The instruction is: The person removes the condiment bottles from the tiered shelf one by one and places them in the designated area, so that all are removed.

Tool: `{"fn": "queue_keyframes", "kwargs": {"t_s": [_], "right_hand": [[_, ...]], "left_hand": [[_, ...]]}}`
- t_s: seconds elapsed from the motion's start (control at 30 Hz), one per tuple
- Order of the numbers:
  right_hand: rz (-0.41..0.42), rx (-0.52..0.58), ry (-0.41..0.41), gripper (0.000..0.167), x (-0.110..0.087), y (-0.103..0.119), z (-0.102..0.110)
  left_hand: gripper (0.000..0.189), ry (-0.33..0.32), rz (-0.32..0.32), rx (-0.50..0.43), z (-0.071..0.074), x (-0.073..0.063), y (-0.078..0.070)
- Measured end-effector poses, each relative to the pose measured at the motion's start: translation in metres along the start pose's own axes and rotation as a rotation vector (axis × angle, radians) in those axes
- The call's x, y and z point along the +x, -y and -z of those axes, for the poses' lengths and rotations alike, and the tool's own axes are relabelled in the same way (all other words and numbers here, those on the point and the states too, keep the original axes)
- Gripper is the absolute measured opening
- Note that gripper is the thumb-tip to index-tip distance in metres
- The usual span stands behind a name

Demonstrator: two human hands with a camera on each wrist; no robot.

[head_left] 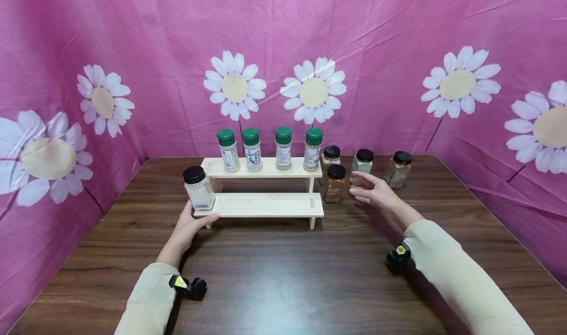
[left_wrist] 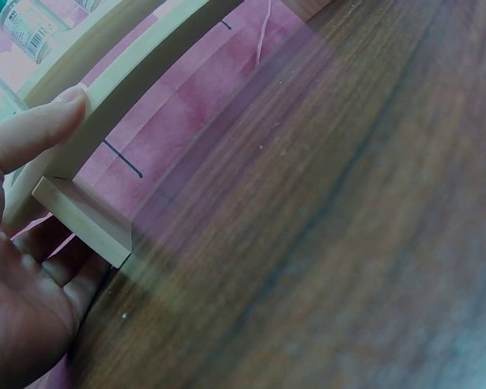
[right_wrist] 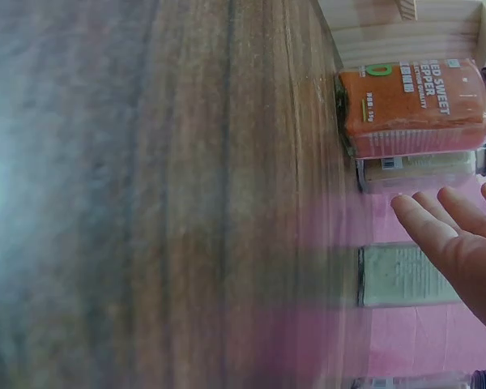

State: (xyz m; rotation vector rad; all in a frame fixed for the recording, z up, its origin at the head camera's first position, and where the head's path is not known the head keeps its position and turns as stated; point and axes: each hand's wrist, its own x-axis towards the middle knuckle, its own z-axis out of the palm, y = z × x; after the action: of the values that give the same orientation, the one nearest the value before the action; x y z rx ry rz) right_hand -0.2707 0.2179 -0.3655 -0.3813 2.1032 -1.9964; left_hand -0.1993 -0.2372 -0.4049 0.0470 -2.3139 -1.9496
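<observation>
At the left end of a two-tier wooden spice rack (head_left: 261, 206), my left hand (head_left: 188, 227) grips the lower shelf. Its thumb (left_wrist: 53, 126) lies on the shelf's front edge, and the other fingers are round the side by the leg (left_wrist: 89, 219). A black-lidded jar of white contents (head_left: 200, 192) stands on that shelf just above the hand. My right hand (head_left: 376, 193) reaches over the table with fingers extended and holds nothing. Nearest to it are an orange-red sweet pepper jar (head_left: 334, 187) and a jar with pale green contents (head_left: 363, 164), partly covered by the fingers in the right wrist view.
Several green-capped shakers (head_left: 283, 150) stand along the upper shelf. Right of the rack, a brownish jar (head_left: 330, 158) is behind the orange-red one, and another brown jar (head_left: 397, 171) stands farther right. A pink flowered cloth (head_left: 376, 104) hangs behind the dark wooden table (head_left: 274, 276).
</observation>
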Motion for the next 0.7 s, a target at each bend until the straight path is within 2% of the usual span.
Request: {"fn": "queue_keyframes", "kwargs": {"t_s": [0.2, 0.43, 0.6, 0.7], "right_hand": [[-0.004, 0.033, 0.005, 0.066, -0.013, -0.002, 0.004], [0.037, 0.099, 0.050, 0.059, -0.028, -0.002, 0.003], [0.046, 0.086, 0.071, 0.046, -0.036, 0.000, -0.001], [0.051, 0.080, 0.094, 0.048, -0.041, 0.002, -0.006]], "left_hand": [[0.078, 0.000, 0.003, 0.000, 0.000, -0.001, -0.001], [0.078, -0.001, 0.009, 0.002, 0.000, -0.001, -0.002], [0.080, 0.000, -0.001, 0.006, 0.000, -0.001, -0.002], [0.080, 0.001, 0.000, 0.008, 0.000, -0.001, -0.002]]}}
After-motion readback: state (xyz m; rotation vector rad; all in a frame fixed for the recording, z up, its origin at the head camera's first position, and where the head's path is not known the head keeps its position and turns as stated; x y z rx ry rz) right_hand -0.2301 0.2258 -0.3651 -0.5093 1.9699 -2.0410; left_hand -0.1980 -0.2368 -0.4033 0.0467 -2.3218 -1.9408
